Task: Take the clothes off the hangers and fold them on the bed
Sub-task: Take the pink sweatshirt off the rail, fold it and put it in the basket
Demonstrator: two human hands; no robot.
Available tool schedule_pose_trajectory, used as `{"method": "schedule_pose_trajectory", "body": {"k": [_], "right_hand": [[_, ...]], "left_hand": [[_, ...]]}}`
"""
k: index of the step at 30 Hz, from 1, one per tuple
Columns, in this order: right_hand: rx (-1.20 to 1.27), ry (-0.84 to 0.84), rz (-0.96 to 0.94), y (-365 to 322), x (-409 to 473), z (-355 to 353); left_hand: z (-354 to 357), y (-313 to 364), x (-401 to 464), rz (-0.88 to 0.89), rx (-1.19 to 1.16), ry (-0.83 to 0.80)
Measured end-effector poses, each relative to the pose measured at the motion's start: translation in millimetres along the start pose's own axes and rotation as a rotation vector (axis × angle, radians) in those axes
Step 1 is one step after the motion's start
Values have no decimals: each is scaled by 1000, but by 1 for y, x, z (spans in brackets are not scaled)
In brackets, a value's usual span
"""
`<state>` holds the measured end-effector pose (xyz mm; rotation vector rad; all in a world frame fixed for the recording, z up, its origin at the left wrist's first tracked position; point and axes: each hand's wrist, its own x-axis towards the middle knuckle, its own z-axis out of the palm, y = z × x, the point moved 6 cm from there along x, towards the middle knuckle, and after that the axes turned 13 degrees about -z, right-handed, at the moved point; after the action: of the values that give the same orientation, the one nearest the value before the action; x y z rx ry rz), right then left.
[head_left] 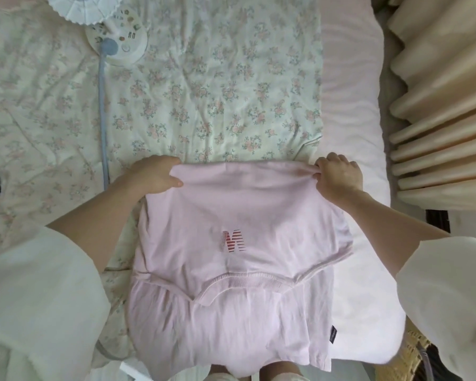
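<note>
A pale pink cotton T-shirt with a red striped letter M printed on it (231, 265) is lying across the near part of the bed (349, 119), its ribbed neckline turned toward the person and its lower part hanging over the bed's near edge. The far part of the shirt is being folded over, and the fold line is running between the two hands. The left hand (155, 174) is gripping the left end of that fold, thumb on top of the cloth and fingers tucked under it. The right hand (337, 176) is pinching the right end of the fold with its fingers closed tightly on the bunched fabric. Both forearms are coming out of loose cream sleeves (36, 292).

The shirt is resting partly on a crumpled cream quilt printed with small pink flowers (217, 86) and partly on the plain pale pink sheet to the right. A white round-based fan with a light blue stem (113, 42) is lying on the quilt at the far left, well apart from the shirt. Cream pleated curtains (440, 105) are hanging just beyond the bed's right side.
</note>
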<state>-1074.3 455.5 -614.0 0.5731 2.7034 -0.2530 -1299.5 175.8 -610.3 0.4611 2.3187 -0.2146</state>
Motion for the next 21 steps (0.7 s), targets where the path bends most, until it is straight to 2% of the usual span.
{"method": "schedule_pose_trajectory", "body": {"k": [4, 7, 11, 15, 18, 21], "right_hand": [[-33, 101, 56, 4, -8, -35], [11, 244, 106, 8, -2, -74], [32, 452, 165, 10, 9, -128], [76, 550, 165, 7, -4, -142], [101, 609, 157, 1, -32, -127], [151, 635, 116, -13, -71, -96]], "left_hand": [[-39, 16, -16, -14, -5, 201], [-89, 33, -31, 17, -29, 455], [-150, 44, -53, 50, -190, 740], [-163, 42, -75, 88, -242, 849], [-138, 26, -89, 234, -164, 903], [-94, 3, -108, 399, 3, 871]]}}
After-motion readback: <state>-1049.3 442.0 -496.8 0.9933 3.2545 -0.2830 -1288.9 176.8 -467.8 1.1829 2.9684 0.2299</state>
